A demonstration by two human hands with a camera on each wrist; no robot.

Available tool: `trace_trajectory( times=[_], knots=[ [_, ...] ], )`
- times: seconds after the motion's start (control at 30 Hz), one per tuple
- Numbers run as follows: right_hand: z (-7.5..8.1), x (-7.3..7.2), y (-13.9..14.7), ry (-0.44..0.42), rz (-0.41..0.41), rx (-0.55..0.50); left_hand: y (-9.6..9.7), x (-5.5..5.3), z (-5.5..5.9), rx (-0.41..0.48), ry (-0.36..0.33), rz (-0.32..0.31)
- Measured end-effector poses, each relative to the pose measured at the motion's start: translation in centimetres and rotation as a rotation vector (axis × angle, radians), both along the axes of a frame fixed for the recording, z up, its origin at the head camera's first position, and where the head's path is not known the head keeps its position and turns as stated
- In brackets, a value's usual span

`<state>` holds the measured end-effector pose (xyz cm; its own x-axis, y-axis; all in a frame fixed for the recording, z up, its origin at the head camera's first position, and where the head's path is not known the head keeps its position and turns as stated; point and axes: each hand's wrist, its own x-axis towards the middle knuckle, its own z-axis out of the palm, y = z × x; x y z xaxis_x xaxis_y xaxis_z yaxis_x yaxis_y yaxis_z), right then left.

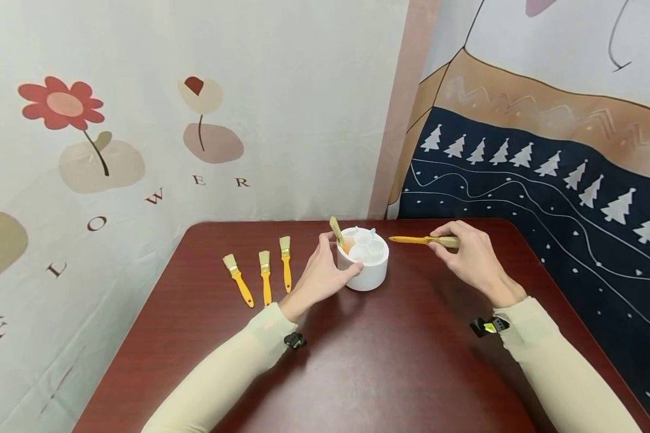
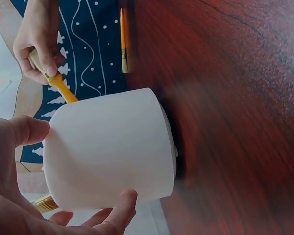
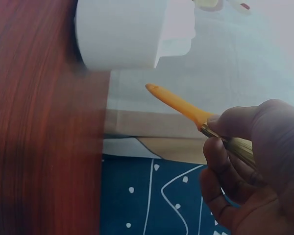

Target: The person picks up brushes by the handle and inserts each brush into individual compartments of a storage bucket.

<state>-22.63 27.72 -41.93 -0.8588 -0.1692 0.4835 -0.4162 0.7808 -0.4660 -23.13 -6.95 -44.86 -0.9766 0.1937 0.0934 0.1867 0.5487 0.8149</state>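
Note:
My left hand (image 1: 325, 267) grips a white round container (image 1: 364, 279) with a sectioned top, thumb on the near side and fingers round its left side. One paintbrush (image 1: 335, 227) stands in a left section of it, bristles up and leaning. To the right of the container, my right hand (image 1: 468, 252) pinches a second paintbrush (image 3: 176, 103) by the metal band, between thumb and fingers. Its orange handle points left toward the container, above the table, while its bristles lie back under the palm. In the left wrist view the container's wall hides its top.
Left of the container lie three paintbrushes with yellow-orange handles: a left one (image 1: 239, 281), a middle one (image 1: 265, 278) and a right one (image 1: 286, 264). Another brush (image 2: 123, 41) shows near the table edge. Printed cloth (image 1: 303, 120) hangs behind the dark red table (image 1: 390, 361).

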Motion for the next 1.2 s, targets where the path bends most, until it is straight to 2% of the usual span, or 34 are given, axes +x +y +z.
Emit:
trace_trajectory(
  times=[0.27,0.67,0.93,1.2],
  knots=[
    [0.5,0.4,-0.6,0.022,0.018,-0.017,-0.2,-0.2,-0.2,0.008,0.007,-0.016],
    [1.1,0.7,-1.6,0.062,0.032,-0.019,-0.5,-0.3,-0.1,-0.014,-0.039,-0.014],
    [1.4,0.8,-2.0,0.098,0.053,-0.079,-0.7,-0.2,0.2,0.000,0.004,-0.053],
    [2.0,1.0,-2.4,0.132,0.071,-0.125,-0.7,-0.4,0.3,0.006,-0.005,-0.063]
  ],
)
